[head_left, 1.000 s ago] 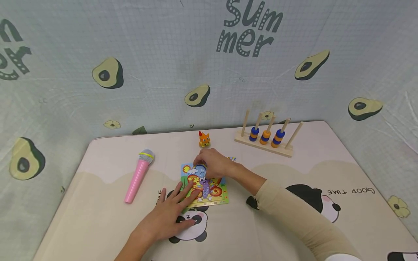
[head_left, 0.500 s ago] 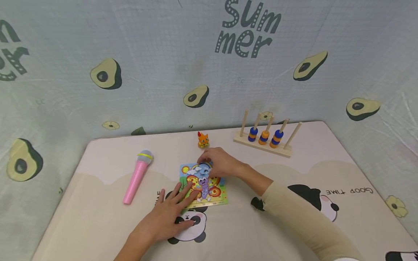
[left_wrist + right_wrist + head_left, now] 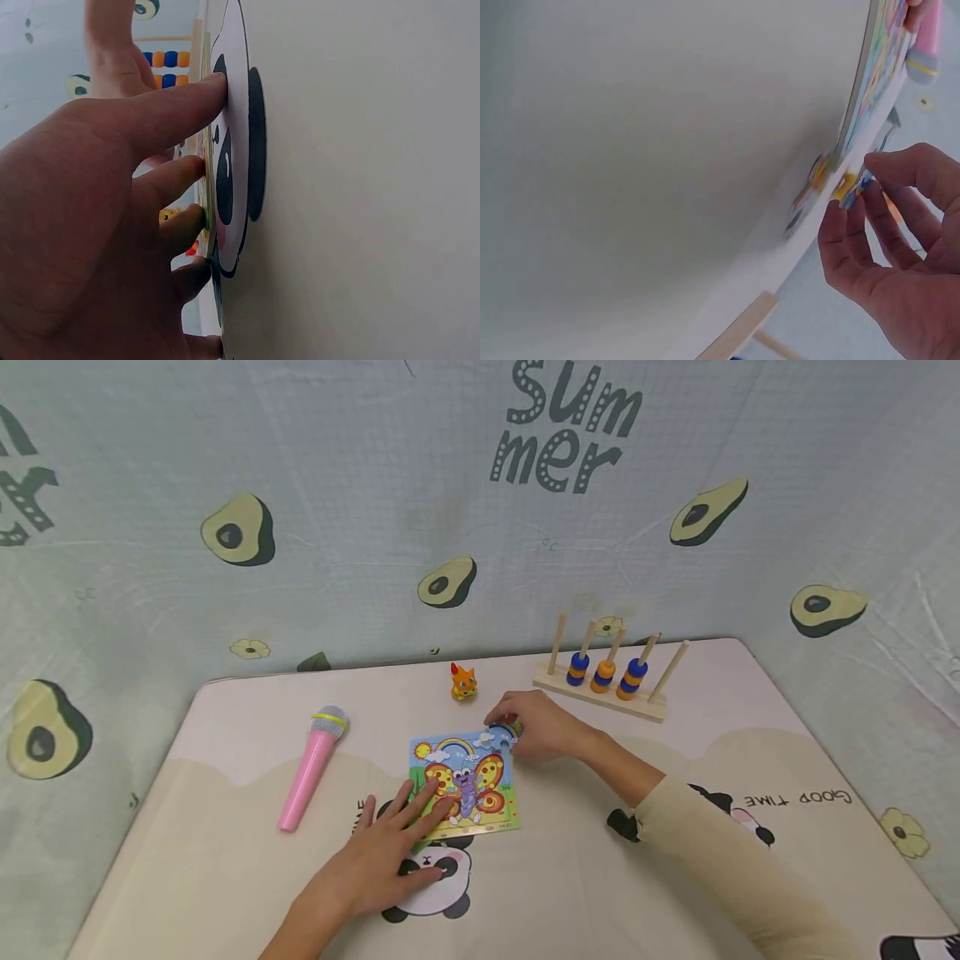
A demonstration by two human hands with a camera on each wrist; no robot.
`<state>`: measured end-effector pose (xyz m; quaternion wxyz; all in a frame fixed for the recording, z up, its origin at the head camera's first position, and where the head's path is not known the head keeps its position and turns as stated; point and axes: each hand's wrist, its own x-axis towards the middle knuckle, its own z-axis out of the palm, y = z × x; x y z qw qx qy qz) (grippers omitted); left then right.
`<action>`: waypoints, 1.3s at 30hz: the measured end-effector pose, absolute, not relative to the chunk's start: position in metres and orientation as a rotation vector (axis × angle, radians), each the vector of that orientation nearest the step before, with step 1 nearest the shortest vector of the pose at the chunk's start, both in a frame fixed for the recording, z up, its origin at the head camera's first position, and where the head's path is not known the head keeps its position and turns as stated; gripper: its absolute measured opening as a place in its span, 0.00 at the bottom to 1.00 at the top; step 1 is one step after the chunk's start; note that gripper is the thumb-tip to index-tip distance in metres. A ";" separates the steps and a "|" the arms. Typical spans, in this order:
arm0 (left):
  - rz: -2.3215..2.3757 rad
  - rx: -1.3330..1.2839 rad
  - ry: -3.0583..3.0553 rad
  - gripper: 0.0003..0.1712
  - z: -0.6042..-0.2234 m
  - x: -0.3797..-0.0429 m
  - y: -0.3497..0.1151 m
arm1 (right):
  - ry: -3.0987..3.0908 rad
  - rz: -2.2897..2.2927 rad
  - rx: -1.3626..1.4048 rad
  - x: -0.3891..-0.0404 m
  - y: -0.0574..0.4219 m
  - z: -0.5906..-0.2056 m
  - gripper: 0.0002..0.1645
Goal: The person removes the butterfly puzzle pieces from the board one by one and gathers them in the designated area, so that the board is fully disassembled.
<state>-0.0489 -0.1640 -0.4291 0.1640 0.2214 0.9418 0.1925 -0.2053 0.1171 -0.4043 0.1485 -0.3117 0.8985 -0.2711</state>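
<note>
Short of the counter's far edge (image 3: 375,683), the right hand (image 3: 546,727) clamps its grip on a piece (image 3: 504,732), best kept level; the left hand (image 3: 384,862), fingers apart, should brace the puzzle (image 3: 491,797).

Printed words
"SUMMER" (image 3: 567,428) stood on the backdrop (image 3: 360,468) beyond the right hand (image 3: 543,725); "GOOD TIME" (image 3: 806,798), upside down, on the cloth (image 3: 551,893) to its right.
</note>
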 end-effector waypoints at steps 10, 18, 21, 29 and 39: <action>0.550 0.634 2.690 0.46 -0.429 -0.049 -0.165 | 2.630 -0.773 -0.842 -0.210 0.150 -0.404 0.30; 0.548 0.652 2.706 0.46 -0.429 -0.049 -0.166 | 2.652 -0.789 -0.808 -0.214 0.171 -0.407 0.30; 0.546 0.662 2.706 0.46 -0.430 -0.049 -0.166 | 2.665 -0.765 -0.819 -0.215 0.177 -0.409 0.30; 0.544 0.659 2.699 0.46 -0.431 -0.050 -0.166 | 2.669 -0.696 -0.807 -0.219 0.185 -0.410 0.30; 0.564 0.659 2.690 0.46 -0.432 -0.049 -0.166 | 2.644 -0.652 -0.805 -0.219 0.185 -0.412 0.29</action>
